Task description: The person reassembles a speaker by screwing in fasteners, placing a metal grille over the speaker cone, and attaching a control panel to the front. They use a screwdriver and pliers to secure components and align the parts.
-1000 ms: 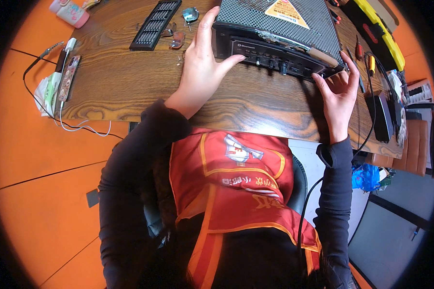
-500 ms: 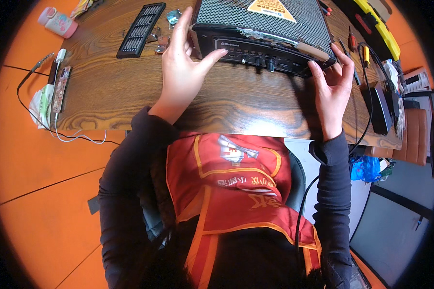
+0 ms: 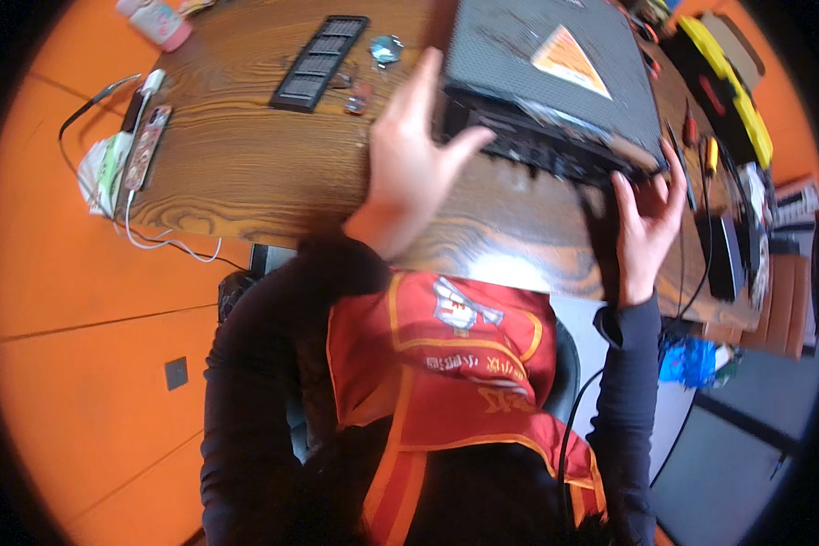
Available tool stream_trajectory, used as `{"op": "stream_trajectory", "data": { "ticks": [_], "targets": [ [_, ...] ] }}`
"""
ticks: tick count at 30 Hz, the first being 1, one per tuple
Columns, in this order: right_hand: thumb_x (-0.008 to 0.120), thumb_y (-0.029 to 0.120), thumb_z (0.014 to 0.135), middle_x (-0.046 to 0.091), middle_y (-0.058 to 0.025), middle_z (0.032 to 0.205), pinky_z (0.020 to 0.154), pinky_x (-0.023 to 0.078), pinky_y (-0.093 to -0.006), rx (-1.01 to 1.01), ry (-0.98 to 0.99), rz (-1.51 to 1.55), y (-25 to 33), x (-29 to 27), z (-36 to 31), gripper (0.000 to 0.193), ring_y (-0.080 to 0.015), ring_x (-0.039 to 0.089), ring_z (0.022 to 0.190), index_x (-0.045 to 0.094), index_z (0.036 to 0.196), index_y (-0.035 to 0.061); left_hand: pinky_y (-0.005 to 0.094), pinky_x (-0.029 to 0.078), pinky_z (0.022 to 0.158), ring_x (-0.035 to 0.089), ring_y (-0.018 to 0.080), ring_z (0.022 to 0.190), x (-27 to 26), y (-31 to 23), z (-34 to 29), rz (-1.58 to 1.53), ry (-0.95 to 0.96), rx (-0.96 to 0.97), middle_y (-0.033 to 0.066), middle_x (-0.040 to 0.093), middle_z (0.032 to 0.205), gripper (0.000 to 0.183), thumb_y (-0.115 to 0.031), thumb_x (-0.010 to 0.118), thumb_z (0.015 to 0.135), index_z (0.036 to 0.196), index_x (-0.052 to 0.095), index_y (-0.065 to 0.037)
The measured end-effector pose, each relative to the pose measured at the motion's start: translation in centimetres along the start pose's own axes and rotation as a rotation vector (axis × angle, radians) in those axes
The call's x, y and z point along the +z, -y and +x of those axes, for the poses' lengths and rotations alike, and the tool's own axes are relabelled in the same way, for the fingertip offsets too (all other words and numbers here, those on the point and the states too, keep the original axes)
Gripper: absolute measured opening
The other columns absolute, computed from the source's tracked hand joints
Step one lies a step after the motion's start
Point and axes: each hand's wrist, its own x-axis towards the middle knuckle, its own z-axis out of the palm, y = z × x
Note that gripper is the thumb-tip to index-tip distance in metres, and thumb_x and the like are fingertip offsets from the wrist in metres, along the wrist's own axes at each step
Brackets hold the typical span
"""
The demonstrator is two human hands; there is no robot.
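A black box-shaped speaker (image 3: 528, 50) with a mesh grille on top lies on the wooden table, its knobbed control panel (image 3: 555, 155) facing me. An orange and white triangular sticker (image 3: 571, 62) is on the mesh. My left hand (image 3: 414, 159), slightly blurred, holds the left front corner, thumb over the panel's edge and fingers up along the side. At the right front corner my right hand (image 3: 648, 209) grips with the thumb in front and the fingers around the side. Parts of the fingers are hidden behind the casing.
Left of the speaker lie a black bit case (image 3: 321, 62) and a small round shiny piece (image 3: 386, 49). A phone (image 3: 148, 146) with a white cable is near the left edge. To the right are screwdrivers (image 3: 691, 126), a black and yellow toolbox (image 3: 723, 91) and a dark block (image 3: 723, 255).
The view has shifted and tilted, so most things appear lower and to the right. The speaker has turned slightly clockwise, its left end farther from the bit case, with both hands still on it.
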Motion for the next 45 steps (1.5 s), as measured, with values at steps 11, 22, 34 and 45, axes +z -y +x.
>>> {"op": "stream_trajectory", "data": {
  "ticks": [11, 22, 34, 45],
  "targets": [
    [0.053, -0.003, 0.088, 0.049, -0.0126, 0.120, 0.094, 0.039, -0.0286, 0.040, -0.109, -0.067, -0.3, -0.6, -0.1, 0.061, -0.0176, 0.049, 0.109, 0.026, 0.142, 0.0106, 0.0373, 0.041, 0.093, 0.049, 0.0311, 0.108, -2.5, -3.2, -1.7, 0.056, 0.086, -0.025, 0.0184, 0.043, 0.119, 0.064, -0.009, 0.073, 0.071, 0.129, 0.046, -0.001],
    [0.035, 0.013, 0.098, 0.049, -0.0223, 0.125, 0.101, 0.041, -0.0422, -0.050, -0.435, -0.166, 0.3, -1.2, -0.7, 0.036, -0.0295, 0.048, 0.118, 0.030, 0.133, 0.0038, 0.0370, 0.041, 0.084, 0.050, 0.0289, 0.093, -13.9, 9.4, 6.3, 0.664, -0.166, -0.034, 0.0123, 0.054, 0.094, 0.014, -0.009, 0.064, 0.077, 0.090, 0.068, -0.005],
    [0.041, 0.009, 0.096, 0.053, -0.0186, 0.120, 0.097, 0.043, -0.0366, -0.021, -0.475, -0.334, 1.0, -0.5, -0.6, 0.033, -0.0252, 0.052, 0.111, 0.037, 0.127, 0.0004, 0.0344, 0.047, 0.075, 0.060, 0.0258, 0.080, -13.7, 14.9, 6.2, 0.575, -0.017, -0.028, 0.0124, 0.064, 0.083, 0.014, -0.013, 0.070, 0.073, 0.081, 0.068, -0.002],
    [0.047, 0.001, 0.092, 0.057, -0.0142, 0.116, 0.093, 0.045, -0.0321, -0.107, -0.565, -0.159, 0.1, -3.7, 0.5, 0.030, -0.0195, 0.056, 0.107, 0.043, 0.122, 0.0017, 0.0271, 0.043, 0.068, 0.055, 0.0167, 0.075, -14.1, 16.5, 6.5, 0.439, 0.105, -0.256, 0.0075, 0.057, 0.082, 0.005, -0.001, 0.063, 0.081, 0.084, 0.062, 0.002]
  ]
}}
